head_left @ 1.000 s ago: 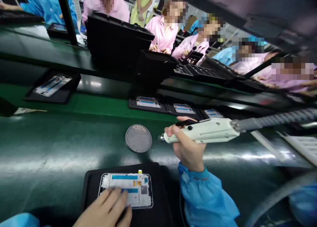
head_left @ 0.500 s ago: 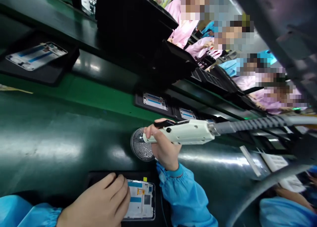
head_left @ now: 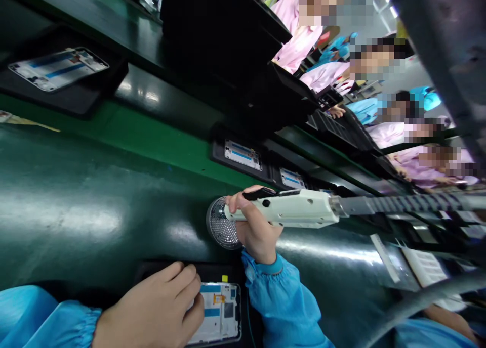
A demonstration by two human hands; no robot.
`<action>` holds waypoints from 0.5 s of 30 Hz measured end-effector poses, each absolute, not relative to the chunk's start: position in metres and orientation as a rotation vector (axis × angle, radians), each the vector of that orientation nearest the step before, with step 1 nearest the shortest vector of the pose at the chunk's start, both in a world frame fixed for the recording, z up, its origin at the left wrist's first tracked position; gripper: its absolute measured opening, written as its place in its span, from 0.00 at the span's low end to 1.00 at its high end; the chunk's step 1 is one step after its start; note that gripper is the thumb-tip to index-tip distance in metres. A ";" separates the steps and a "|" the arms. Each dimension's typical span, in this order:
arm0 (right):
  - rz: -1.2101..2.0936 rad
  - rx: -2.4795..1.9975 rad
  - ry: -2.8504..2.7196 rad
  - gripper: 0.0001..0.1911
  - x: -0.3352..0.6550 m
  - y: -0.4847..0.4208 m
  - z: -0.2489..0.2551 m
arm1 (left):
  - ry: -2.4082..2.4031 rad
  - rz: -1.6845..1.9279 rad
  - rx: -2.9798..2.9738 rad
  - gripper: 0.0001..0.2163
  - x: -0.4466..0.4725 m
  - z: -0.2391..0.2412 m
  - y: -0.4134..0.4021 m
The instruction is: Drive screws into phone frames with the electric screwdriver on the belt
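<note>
My right hand is wrapped around a white electric screwdriver. Its tip points down at a round perforated screw dish on the green bench. The screw holes look too small to tell how full they are. At the bottom, my left hand lies over the left part of a phone frame, fingers bent and close together, thumb hidden. That frame is pale, with blue strips, an orange flex piece and a yellow tab, and it rests in a black tray.
Another phone frame lies in a black tray at upper left. More frames in trays line the green strip. A grey cable runs right from the screwdriver. Several people in pink and blue sit beyond.
The whole view has shifted slightly, so most things sit a little further right. Both hands keep their places, with the screwdriver still over the dish.
</note>
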State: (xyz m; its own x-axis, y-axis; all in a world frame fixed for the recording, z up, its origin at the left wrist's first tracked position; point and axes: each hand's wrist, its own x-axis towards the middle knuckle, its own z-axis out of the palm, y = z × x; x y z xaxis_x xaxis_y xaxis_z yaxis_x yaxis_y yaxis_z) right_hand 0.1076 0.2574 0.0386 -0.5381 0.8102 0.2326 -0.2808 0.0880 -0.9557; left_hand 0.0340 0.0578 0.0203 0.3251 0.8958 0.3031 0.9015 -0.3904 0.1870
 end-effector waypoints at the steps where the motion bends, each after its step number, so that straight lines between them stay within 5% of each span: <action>1: 1.597 -0.555 -1.499 0.07 0.107 0.257 0.038 | -1.724 -0.564 -2.547 0.19 0.034 0.020 0.057; 6: 1.609 -0.557 -1.488 0.09 0.102 0.258 0.039 | -1.740 -0.566 -2.467 0.13 0.042 0.015 0.052; 15: 1.543 -0.504 -1.539 0.10 0.157 0.220 0.087 | -1.783 -0.498 -2.455 0.21 0.045 0.018 0.041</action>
